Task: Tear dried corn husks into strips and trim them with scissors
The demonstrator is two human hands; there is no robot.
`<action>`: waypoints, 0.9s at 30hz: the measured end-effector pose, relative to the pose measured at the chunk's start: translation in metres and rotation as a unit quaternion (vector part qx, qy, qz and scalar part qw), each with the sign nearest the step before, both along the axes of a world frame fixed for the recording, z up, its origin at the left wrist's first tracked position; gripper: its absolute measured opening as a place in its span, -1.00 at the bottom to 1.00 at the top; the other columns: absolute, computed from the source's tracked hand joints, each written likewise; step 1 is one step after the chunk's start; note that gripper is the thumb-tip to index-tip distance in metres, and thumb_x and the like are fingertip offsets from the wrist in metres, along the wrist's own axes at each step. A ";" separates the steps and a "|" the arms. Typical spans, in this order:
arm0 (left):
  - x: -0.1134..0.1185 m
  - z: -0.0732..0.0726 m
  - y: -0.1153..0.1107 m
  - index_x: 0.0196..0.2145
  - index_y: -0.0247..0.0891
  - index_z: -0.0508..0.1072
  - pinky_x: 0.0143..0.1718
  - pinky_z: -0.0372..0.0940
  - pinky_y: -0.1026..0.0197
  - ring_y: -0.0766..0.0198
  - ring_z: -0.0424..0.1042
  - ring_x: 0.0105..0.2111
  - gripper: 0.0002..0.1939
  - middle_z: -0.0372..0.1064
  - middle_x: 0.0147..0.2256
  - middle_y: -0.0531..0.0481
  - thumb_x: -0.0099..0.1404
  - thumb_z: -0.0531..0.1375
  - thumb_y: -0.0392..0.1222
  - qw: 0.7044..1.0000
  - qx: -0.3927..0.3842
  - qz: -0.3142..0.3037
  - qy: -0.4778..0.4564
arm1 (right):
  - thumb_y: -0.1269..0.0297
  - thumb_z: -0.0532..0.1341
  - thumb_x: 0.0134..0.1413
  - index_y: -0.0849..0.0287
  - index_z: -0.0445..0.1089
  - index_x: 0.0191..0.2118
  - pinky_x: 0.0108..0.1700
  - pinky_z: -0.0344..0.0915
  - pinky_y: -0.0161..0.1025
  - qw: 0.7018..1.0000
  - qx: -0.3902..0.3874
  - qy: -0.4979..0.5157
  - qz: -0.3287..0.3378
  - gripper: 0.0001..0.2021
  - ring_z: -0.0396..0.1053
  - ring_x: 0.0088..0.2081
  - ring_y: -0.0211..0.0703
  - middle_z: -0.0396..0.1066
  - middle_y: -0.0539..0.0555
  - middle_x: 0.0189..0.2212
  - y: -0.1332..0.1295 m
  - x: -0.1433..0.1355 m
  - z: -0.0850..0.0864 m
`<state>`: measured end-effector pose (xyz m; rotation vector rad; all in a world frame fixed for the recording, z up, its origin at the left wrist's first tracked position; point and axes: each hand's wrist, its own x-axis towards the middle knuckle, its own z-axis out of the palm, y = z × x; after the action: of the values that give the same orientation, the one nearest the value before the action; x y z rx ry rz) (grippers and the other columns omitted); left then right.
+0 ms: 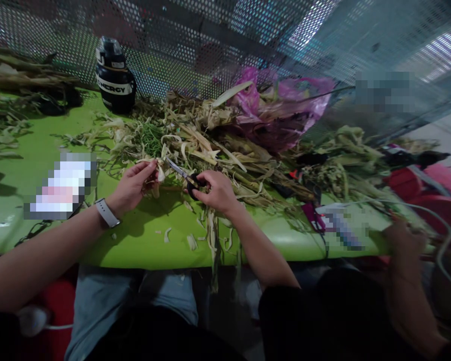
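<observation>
My left hand (pixel 137 183), with a pale watch strap on its wrist, pinches a small whitish bulb-like plant piece (pixel 161 174), perhaps garlic. From the right, scissors (pixel 178 169) with black handles and silver blades point at this piece, their tips close beside it. My right hand (pixel 216 190) has its fingers in the handles. Whether the blades touch the piece, I cannot tell. Behind both hands lies a heap of dry stalks and leaves (pixel 195 135). Small pale scraps (pixel 191 242) are scattered on the green tabletop (pixel 143 240) below.
A black bottle (pixel 116 82) stands at the back left, before a perforated metal panel (pixel 173 45). Left lies a blurred-out bright phone-like object (pixel 62 183). A pink plastic bag (pixel 281 110) sits behind the heap. At right is another person's hand (pixel 404 238), near a pale cable (pixel 432 213).
</observation>
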<state>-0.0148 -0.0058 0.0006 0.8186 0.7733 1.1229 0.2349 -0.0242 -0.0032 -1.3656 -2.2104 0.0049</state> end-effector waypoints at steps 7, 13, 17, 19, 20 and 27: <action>-0.002 -0.001 0.002 -0.36 -0.30 0.53 -0.53 0.29 0.43 0.44 0.39 -0.53 -0.77 0.43 -0.48 0.06 0.10 0.40 -0.10 1.000 0.014 -0.022 -0.004 | 0.13 0.30 -0.05 0.17 0.38 -0.32 -0.31 0.17 -0.20 1.000 0.015 0.007 -0.006 -0.77 0.30 -0.42 -0.14 0.42 0.06 -0.45 -0.004 -0.001 0.003; -0.001 0.005 0.002 -0.37 -0.30 0.53 -0.54 0.31 0.42 0.45 0.37 -0.56 -0.80 0.42 -0.50 0.08 0.10 0.40 -0.15 1.000 -0.007 -0.001 -0.016 | 0.12 0.30 -0.03 0.16 0.38 -0.31 -0.31 0.16 -0.20 0.999 0.025 0.013 -0.019 -0.77 0.31 -0.41 -0.14 0.40 0.05 -0.46 -0.005 0.000 0.004; -0.001 0.003 0.001 -0.36 -0.30 0.53 -0.56 0.29 0.43 0.45 0.37 -0.56 -0.79 0.42 -0.49 0.07 0.11 0.39 -0.13 1.000 -0.002 -0.010 -0.009 | 0.09 0.30 -0.03 0.16 0.38 -0.32 -0.30 0.15 -0.19 1.000 0.010 0.001 -0.014 -0.75 0.31 -0.40 -0.12 0.39 0.05 -0.47 -0.003 0.000 0.001; -0.001 0.003 0.001 -0.37 -0.31 0.52 -0.56 0.28 0.43 0.45 0.37 -0.56 -0.79 0.41 -0.49 0.06 0.12 0.39 -0.13 1.000 0.000 -0.014 -0.005 | 0.09 0.30 -0.04 0.16 0.38 -0.32 -0.30 0.16 -0.19 1.000 0.012 0.002 -0.013 -0.75 0.31 -0.40 -0.12 0.39 0.05 -0.47 -0.003 0.000 0.000; -0.001 0.003 0.001 -0.38 -0.31 0.52 -0.56 0.28 0.43 0.45 0.37 -0.56 -0.79 0.41 -0.50 0.06 0.12 0.39 -0.13 1.000 0.000 -0.013 -0.004 | 0.10 0.29 -0.03 0.16 0.38 -0.32 -0.29 0.16 -0.19 1.000 0.014 0.003 -0.014 -0.75 0.31 -0.40 -0.12 0.40 0.05 -0.46 -0.003 0.000 0.000; -0.001 0.004 0.000 -0.38 -0.31 0.52 -0.55 0.33 0.43 0.46 0.36 -0.57 -0.77 0.41 -0.51 0.09 0.07 0.42 -0.14 0.999 -0.016 0.003 -0.027 | 0.12 0.28 -0.02 0.16 0.38 -0.32 -0.28 0.18 -0.18 0.999 0.037 0.013 -0.014 -0.78 0.31 -0.40 -0.13 0.41 0.06 -0.46 -0.005 0.000 0.003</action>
<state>-0.0160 -0.0055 0.0044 0.7557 0.7486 1.1312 0.2352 -0.0287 -0.0005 -1.3484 -2.1492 -0.0671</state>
